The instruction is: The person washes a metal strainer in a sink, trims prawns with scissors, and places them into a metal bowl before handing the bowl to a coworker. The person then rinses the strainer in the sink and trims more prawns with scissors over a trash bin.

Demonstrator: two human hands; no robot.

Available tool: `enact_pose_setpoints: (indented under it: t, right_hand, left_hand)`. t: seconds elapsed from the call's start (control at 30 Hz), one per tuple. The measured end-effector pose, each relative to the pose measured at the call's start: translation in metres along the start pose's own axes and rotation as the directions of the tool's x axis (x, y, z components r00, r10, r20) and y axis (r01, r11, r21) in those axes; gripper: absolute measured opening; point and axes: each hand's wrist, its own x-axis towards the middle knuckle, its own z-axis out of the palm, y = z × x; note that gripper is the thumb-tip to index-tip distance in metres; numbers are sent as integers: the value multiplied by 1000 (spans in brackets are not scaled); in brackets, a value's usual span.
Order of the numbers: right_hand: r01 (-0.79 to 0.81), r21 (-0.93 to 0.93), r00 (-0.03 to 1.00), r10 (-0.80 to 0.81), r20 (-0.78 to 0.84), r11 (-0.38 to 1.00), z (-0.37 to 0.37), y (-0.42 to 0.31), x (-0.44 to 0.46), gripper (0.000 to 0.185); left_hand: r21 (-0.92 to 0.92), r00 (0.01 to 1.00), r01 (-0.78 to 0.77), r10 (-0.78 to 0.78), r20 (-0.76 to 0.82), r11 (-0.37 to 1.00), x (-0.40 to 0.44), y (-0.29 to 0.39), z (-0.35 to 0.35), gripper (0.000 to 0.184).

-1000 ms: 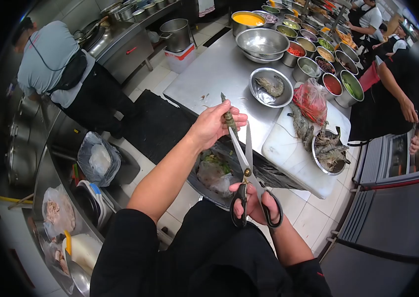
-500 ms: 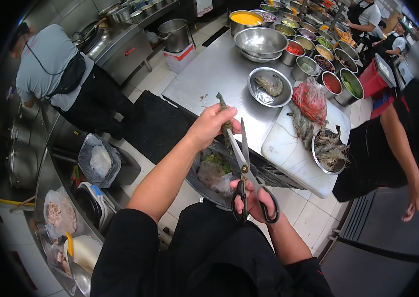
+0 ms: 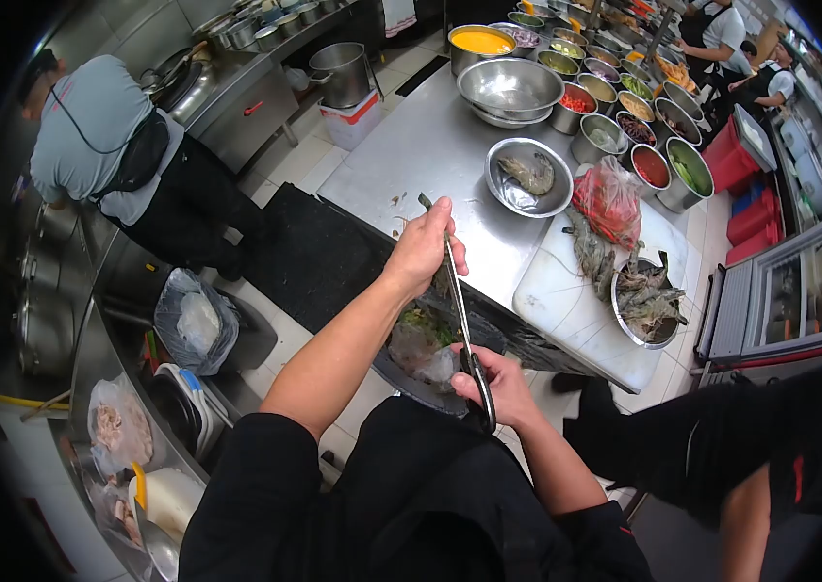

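Shrimp (image 3: 426,202) sits pinched in your left hand (image 3: 421,248), that grip narrowed around it so one dark end pokes out above. Your right hand (image 3: 502,384) has its grip wrapped on the handles of the scissors (image 3: 460,312), whose blades run up along or against the shrimp; you cannot tell which. Half a second ago those blades spread in a clear V; now they make a single line, either shut or turned edge-on, so you may be mid-snip, though no cut shows. Below your hands stands the bin (image 3: 388,371), with clear plastic (image 3: 418,357) inside. Beyond, on the bench (image 3: 382,160), a steel bowl (image 3: 518,202) holds more shrimp (image 3: 529,176), and loose shrimp (image 3: 591,250) lie on a white board (image 3: 566,315) near a red bag (image 3: 609,199). At your right, a black-clad person (image 3: 688,427) has come closer, probably leaving your elbow less room.
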Motion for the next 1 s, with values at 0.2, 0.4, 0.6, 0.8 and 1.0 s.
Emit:
enact_pose_setpoints:
  t: [0.2,0.4,0.6,0.8,1.0]
  right_hand:
    - [-3,35,1000,4,-27,999,3,7,6,52]
    - [-65,-46,994,61,-88,997,1,11,9,46]
    - [38,59,999,-38,6,998,-12,17,12,49]
    - [3,8,999,-3,38,1000,-14,6,8,54]
    - [68,23,997,-68,-25,997,-11,3,13,53]
  left_hand:
    - [-59,1000,20,-20,6,998,4,-8,0,43]
    - [-99,997,71,-70,14,993,8,-17,1,42]
    - [-124,999,51,-53,-6,991,11,-18,0,54]
    - [-56,996,-22,27,84,998,14,-18,-1,62]
    - [30,993,-73,69,98,997,11,-26,-1,61]
